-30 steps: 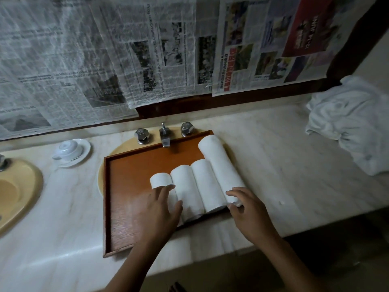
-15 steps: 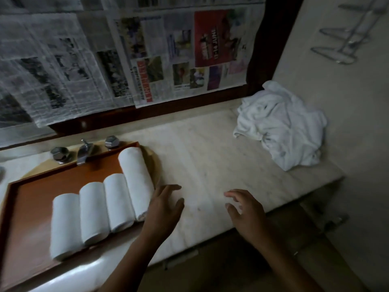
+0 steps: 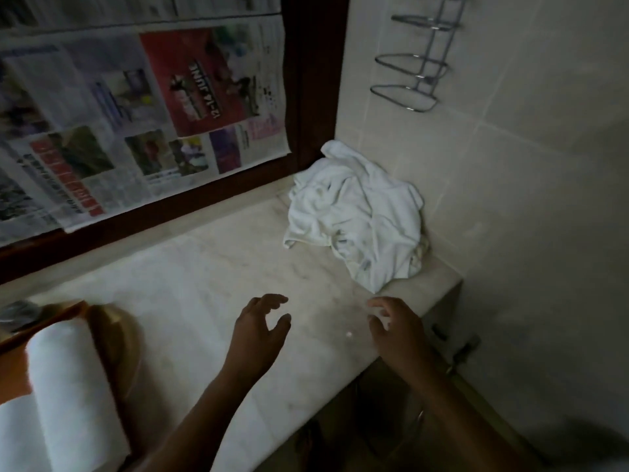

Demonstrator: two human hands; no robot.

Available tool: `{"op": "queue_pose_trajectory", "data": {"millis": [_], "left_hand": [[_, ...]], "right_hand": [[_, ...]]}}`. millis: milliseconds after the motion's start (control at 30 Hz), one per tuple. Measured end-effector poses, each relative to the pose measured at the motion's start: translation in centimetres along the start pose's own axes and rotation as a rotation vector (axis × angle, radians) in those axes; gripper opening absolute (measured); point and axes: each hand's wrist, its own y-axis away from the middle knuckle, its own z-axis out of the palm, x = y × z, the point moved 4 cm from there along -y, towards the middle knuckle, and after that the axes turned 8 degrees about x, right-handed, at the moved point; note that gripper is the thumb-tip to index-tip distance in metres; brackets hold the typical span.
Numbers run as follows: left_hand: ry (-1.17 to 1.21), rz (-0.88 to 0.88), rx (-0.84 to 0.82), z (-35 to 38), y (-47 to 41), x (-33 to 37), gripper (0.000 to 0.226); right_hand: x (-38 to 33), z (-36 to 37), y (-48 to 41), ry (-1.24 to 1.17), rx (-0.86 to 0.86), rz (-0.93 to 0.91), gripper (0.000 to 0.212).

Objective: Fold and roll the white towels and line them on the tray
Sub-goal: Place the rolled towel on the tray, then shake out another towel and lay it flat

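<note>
Both hands, left hand (image 3: 260, 330) and right hand (image 3: 396, 330), hovered empty with fingers apart; snatching the crumpled towel pile (image 3: 355, 216) at the worktop's (image 3: 190, 287) far right corner risked dragging several off the edge.

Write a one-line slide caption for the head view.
Both empty hands, left hand and right hand, hover open over the marble counter near crumpled white towels.

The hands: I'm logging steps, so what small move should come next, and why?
Probably reach forward and pick one towel from the crumpled white pile. Both the left hand and right hand are open and empty above the counter, short of it.
</note>
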Motion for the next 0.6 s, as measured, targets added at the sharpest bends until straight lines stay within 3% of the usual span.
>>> {"op": "queue_pose_trajectory", "data": {"millis": [267, 367, 500, 600], "left_hand": [[0.092, -0.03, -0.052, 6.5, -9.8, 2.9, 0.024], [0.112, -0.081, -0.07, 8.2, -12.7, 3.2, 0.019], [0.115, -0.11, -0.089, 9.6, -14.6, 4.2, 0.016], [0.102, -0.127, -0.092, 10.2, -15.4, 4.6, 0.015]], "right_hand": [[4.7, -0.4, -13.8, 0.063, 0.109, 0.132, 0.039], [7.8, 0.5, -19.5, 0.085, 0.117, 0.274, 0.056], [10.0, 1.1, -25.8, 0.212, 0.122, 0.328, 0.088], [10.5, 1.6, -28.8, 0.289, 0.097, 0.392, 0.092]]}}
